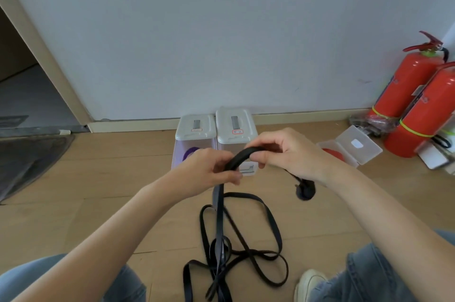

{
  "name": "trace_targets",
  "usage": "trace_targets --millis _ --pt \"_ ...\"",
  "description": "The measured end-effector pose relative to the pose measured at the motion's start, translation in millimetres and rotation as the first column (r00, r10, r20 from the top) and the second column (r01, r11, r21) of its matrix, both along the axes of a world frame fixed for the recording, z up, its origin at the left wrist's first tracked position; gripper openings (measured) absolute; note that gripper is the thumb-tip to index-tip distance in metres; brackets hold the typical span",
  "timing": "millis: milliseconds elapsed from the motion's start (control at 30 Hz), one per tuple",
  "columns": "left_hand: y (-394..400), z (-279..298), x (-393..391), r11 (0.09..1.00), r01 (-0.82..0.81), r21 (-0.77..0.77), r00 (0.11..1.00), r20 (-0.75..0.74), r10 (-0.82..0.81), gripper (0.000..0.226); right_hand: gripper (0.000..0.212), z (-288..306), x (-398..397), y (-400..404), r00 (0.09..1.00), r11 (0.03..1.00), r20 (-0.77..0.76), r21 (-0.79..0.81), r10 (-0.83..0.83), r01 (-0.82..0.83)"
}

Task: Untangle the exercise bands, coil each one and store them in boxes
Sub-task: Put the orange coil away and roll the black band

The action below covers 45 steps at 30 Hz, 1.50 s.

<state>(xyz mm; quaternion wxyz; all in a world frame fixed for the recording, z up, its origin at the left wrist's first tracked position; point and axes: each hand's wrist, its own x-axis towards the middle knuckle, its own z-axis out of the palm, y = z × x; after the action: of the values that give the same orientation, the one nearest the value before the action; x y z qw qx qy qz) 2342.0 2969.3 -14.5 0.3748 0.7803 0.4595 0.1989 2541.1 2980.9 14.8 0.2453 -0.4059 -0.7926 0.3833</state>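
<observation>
Above the wooden floor (pixel 73 203), both hands pinch a flat, matte black exercise band (pixel 242 155) arched between them: left hand (pixel 209 169) fingers curl round one end, right hand (pixel 285 153) fingers grip the other. Its rubbery length falls into tangled loops on the planks. Behind stand two lidded plastic boxes (pixel 216 129), an open clear case (pixel 352 146) and red fire extinguishers (pixel 413 94).
</observation>
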Motion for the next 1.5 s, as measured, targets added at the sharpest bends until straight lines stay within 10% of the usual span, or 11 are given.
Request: trace_targets --millis 200,433,600,833,967,1133,1500 --pt "6.3 0.0 7.9 0.997 -0.078 0.017 0.996 0.041 0.077 0.018 0.015 0.3 2.4 -1.7 0.989 0.996 -0.133 -0.059 -0.069 0.061" --pt "-6.3 17.9 5.0 0.974 0.096 -0.204 0.846 0.532 0.028 0.007 0.016 15.9 8.2 -4.9 0.948 0.994 -0.305 -0.085 -0.092 0.069" --pt "-2.5 -3.7 11.1 0.983 0.076 -0.169 0.981 0.188 -0.043 0.004 0.016 13.1 12.0 -4.5 0.920 0.982 -0.377 -0.183 -0.109 0.042" --pt "-5.2 21.5 0.4 0.992 -0.123 0.032 0.945 0.309 0.108 0.013 0.021 9.7 25.5 5.2 0.854 0.933 -0.385 -0.219 -0.350 0.285" --pt "-9.8 47.3 -5.5 0.952 -0.222 0.212 0.870 0.484 0.095 0.017 0.012 13.6 22.7 0.7 0.965 0.984 -0.241 -0.164 -0.104 0.065" --pt "-10.7 35.5 7.3 0.967 -0.033 0.254 0.990 0.144 -0.004 0.020 0.026 -0.4 -0.8 -7.0 0.976 0.983 -0.219 -0.180 -0.005 -0.035" --pt "-10.4 17.6 4.9 0.979 0.008 0.203 1.000 0.018 -0.012 0.017 0.010 1.1 -3.9 -6.5 0.987 0.993 -0.157 -0.120 -0.025 0.006"
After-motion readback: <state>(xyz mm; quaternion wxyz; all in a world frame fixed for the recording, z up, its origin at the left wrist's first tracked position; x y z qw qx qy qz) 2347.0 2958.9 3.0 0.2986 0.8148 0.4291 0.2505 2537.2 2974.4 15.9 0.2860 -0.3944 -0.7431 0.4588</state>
